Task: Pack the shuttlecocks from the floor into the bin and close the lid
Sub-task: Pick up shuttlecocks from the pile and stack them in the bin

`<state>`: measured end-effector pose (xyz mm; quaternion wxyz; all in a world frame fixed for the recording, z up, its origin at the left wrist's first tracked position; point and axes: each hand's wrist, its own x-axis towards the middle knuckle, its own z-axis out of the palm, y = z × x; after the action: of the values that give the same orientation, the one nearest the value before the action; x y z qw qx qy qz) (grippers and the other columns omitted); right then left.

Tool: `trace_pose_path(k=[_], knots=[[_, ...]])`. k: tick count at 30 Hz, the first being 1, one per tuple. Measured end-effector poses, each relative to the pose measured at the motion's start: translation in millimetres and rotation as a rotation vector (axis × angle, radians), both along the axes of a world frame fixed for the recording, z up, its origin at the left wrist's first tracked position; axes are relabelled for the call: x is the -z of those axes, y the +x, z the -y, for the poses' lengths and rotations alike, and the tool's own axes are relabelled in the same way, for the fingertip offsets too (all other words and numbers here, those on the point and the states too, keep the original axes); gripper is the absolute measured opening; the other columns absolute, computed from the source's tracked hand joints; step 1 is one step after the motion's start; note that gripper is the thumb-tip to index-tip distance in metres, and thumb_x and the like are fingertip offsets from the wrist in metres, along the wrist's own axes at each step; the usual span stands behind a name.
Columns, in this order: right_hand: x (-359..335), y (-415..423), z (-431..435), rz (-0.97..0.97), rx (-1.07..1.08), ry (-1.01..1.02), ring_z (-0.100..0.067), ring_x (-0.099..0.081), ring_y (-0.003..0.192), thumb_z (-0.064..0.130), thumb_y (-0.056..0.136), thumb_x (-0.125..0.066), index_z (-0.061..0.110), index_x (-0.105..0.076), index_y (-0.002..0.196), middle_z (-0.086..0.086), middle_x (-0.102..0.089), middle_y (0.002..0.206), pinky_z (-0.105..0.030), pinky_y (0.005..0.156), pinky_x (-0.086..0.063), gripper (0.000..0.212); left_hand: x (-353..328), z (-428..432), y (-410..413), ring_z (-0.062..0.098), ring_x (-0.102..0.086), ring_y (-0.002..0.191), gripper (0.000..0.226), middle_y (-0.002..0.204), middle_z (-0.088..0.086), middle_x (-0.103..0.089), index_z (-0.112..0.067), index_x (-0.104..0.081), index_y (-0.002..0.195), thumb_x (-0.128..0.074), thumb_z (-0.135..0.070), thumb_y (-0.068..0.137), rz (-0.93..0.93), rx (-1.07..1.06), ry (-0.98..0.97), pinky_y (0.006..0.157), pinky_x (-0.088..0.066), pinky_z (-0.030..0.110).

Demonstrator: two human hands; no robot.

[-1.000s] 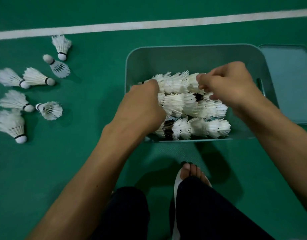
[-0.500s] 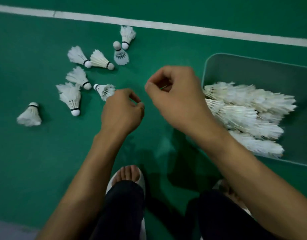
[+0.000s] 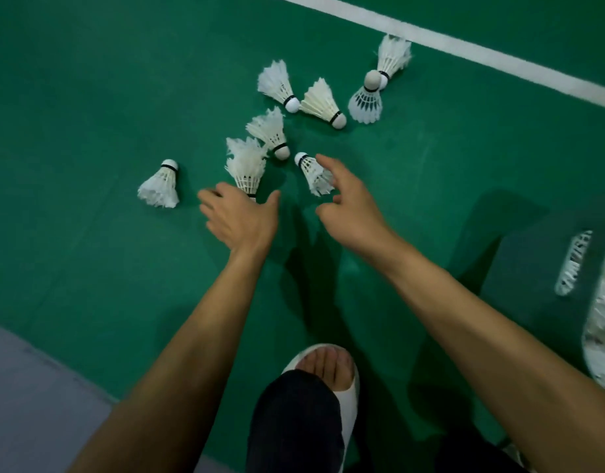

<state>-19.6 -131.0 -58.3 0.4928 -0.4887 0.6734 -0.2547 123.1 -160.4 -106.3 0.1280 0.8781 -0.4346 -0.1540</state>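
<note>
L hand [image 3: 241, 221]: palm down, fingers spread wide, holds nothing; fingertips sit over the cork end of a white feather shuttlecock with ragged vanes [image 3: 245, 167]. Contact can't be told.

R hand [image 3: 349, 208]: loosely open, index extended, nothing gripped; index lies alongside a small white shuttlecock, cork pointing away [image 3: 313, 172].

Six more white feather shuttlecocks lie on the green court floor [image 3: 89, 97]: one apart at L [image 3: 160, 186], the rest clustered beyond the hands, approx. toward the white boundary line [image 3: 465, 42].

Grey-green plastic bin [image 3: 533, 264], far R edge, partly cropped; white feathers show through its handle slot and at its open top.
</note>
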Motion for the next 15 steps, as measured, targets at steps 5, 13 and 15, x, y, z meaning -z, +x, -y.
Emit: trace_pose_path(k=[5,13,15], knots=[[12,19,27,-0.027,0.044,0.066,-0.027,-0.057,0.126,0.005,0.08,-0.054,0.017,-0.054,0.144,-0.004,-0.061,0.133,-0.039,0.107,-0.047,0.064,-4,4,18,0.033,-0.065,0.085,0.029,0.081,0.01,-0.066,-0.013,-0.07,0.071,-0.076,-0.041,0.074,-0.229,-0.05,-0.1,0.062,-0.046,0.032],[-4,-6,16,-0.192,0.332,-0.22,-0.012,-0.067,0.098,0.035,0.092,-0.064,0.017,-0.077,0.11,0.006,-0.075,0.102,-0.038,0.095,-0.053,0.028,-22,-63,2,0.008,-0.067,0.068,0.019,0.074,-0.013,-0.074,-0.024,-0.072,0.078,-0.085,-0.028,0.065,-0.691,0.106,-0.192,0.071,-0.055,0.027],[-18,-16,14,-0.16,0.281,-0.256,0.002,-0.06,0.075,0.046,0.095,-0.061,0.023,-0.075,0.082,0.022,-0.068,0.075,-0.032,0.077,-0.051,0.03,-23,-67,-5,0.003,-0.067,0.075,0.019,0.078,-0.017,-0.074,-0.029,-0.07,0.078,-0.085,-0.023,0.068,-0.666,0.214,-0.202,0.072,-0.053,0.024]])
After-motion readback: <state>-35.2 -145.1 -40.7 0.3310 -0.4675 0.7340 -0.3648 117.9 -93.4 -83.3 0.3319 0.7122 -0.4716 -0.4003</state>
